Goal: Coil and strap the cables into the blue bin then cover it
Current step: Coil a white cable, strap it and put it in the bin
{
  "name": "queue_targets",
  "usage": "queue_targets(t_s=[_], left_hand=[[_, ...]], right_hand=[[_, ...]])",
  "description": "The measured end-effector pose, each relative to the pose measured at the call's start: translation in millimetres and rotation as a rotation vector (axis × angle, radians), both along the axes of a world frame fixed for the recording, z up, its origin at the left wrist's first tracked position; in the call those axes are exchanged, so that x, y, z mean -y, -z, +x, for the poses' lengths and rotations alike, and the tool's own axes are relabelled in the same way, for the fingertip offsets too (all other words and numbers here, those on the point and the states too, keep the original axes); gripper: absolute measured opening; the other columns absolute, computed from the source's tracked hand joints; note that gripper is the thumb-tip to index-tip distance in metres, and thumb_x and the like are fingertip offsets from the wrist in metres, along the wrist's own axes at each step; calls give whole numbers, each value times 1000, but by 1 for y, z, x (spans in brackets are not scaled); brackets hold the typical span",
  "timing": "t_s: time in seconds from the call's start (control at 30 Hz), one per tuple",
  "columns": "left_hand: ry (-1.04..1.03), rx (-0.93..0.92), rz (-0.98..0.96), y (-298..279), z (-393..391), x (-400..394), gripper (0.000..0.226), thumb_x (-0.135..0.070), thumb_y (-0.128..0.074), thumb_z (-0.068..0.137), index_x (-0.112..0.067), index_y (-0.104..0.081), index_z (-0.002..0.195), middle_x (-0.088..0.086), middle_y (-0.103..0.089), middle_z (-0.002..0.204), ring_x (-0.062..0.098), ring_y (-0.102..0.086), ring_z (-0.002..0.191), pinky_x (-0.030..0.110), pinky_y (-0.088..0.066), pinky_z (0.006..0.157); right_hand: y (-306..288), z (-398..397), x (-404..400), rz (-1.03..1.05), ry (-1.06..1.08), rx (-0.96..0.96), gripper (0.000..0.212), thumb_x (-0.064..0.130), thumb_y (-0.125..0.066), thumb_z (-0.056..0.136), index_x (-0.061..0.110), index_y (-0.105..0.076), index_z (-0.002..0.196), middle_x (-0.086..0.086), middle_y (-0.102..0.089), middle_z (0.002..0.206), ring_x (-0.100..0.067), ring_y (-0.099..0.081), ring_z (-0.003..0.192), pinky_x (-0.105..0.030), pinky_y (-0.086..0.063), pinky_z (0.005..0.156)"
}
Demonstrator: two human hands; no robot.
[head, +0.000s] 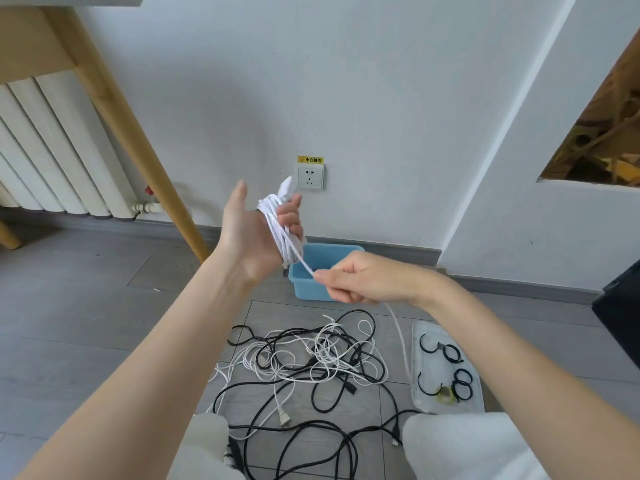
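Observation:
My left hand [249, 233] is raised with a white cable coil [282, 230] wound around it; its curled fingers hold the loops and a white plug sticks up at the top. My right hand [356, 278] pinches the free strand of that same cable, which runs taut from the coil and trails down to the floor. The blue bin [306, 289] sits open on the floor against the wall, right behind both hands. A tangle of black and white cables [311, 362] lies on the tiles below. The clear lid [420, 344] lies to the right with several black straps [453, 355] on it.
A wooden table leg [138, 133] slants down at the left, with a white radiator [52, 143] behind it. A wall socket [310, 177] is just above the coil. A dark object [620, 306] stands at the right edge. My knees [460, 445] are at the bottom.

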State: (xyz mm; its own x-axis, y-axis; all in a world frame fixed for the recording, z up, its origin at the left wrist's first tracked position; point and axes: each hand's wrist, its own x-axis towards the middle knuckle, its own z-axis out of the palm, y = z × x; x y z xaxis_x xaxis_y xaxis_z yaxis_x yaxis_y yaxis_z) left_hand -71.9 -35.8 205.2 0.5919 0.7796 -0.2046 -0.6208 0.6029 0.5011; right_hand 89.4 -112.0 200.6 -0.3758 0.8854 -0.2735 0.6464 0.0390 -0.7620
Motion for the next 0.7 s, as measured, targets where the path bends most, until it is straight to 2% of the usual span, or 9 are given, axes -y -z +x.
queue_targets(t_s=[0.1, 0.17, 0.23, 0.27, 0.33, 0.4, 0.53, 0.63, 0.7], left_hand=[[512, 146, 91, -2, 1, 3, 82, -70, -27, 87, 5, -59, 89, -1, -41, 50, 10, -34, 39, 21, -34, 47], [782, 95, 209, -3, 4, 10, 83, -70, -27, 85, 8, -56, 95, 2, -35, 53, 12, -31, 40, 22, -36, 47], [936, -86, 355, -3, 9, 19, 84, -71, -21, 84, 5, -58, 89, -1, -31, 49, 9, -27, 35, 17, -36, 41], [984, -182, 403, -4, 11, 24, 83, -71, -18, 83, 2, -58, 85, -4, -30, 45, 6, -27, 32, 15, -33, 38], [983, -367, 449, -5, 14, 28, 82, -73, -15, 82, -2, -56, 79, -6, -33, 42, 3, -28, 29, 14, -28, 35], [962, -555, 434, -2, 16, 27, 82, -73, -12, 82, -2, -53, 75, -4, -33, 40, 4, -27, 28, 13, -28, 34], [885, -850, 379, 12, 22, 24, 85, -75, -10, 83, -3, -54, 73, -2, -37, 43, 10, -33, 31, 14, -31, 35], [687, -880, 321, 19, 24, 21, 80, -71, -7, 87, -4, -49, 76, 0, -42, 45, 12, -39, 34, 17, -34, 38], [495, -817, 262, 21, 22, 16, 73, -67, -9, 91, -5, -47, 79, 1, -44, 48, 13, -41, 37, 18, -36, 42]], right_hand=[[8, -3, -3, -29, -2, 201, 60, 60, -44, 88, 18, -37, 46, 3, -29, 44, -15, -25, 43, -26, -29, 50], [11, -5, -5, 37, 19, 275, 57, 64, -55, 79, 12, -48, 54, -5, -46, 51, -22, -43, 49, -32, -40, 58], [11, -2, -10, 59, 30, 185, 24, 35, -67, 83, 13, -59, 75, -6, -61, 75, -21, -57, 71, -35, -48, 76], [9, 3, -12, 35, 66, 155, 14, 17, -67, 84, 18, -60, 71, 1, -59, 71, -16, -53, 69, -31, -46, 74], [3, 15, -12, 57, 175, 244, 30, 9, -68, 78, 15, -59, 51, 9, -45, 51, -11, -36, 59, -28, -32, 59], [1, 26, -14, 151, 246, 330, 34, 18, -71, 77, 12, -53, 49, 7, -37, 46, -10, -31, 53, -25, -26, 51], [-8, 31, -13, 268, 371, 146, 41, 35, -70, 81, 18, -51, 48, 10, -34, 39, -6, -28, 39, -18, -23, 43], [-12, 26, -12, 268, 366, 7, 39, 31, -55, 93, 17, -57, 56, 1, -31, 50, -9, -24, 41, -20, -23, 43], [-13, 18, -9, 203, 328, -91, 36, 23, -47, 96, 14, -60, 64, 2, -28, 50, -10, -21, 42, -21, -20, 42]])
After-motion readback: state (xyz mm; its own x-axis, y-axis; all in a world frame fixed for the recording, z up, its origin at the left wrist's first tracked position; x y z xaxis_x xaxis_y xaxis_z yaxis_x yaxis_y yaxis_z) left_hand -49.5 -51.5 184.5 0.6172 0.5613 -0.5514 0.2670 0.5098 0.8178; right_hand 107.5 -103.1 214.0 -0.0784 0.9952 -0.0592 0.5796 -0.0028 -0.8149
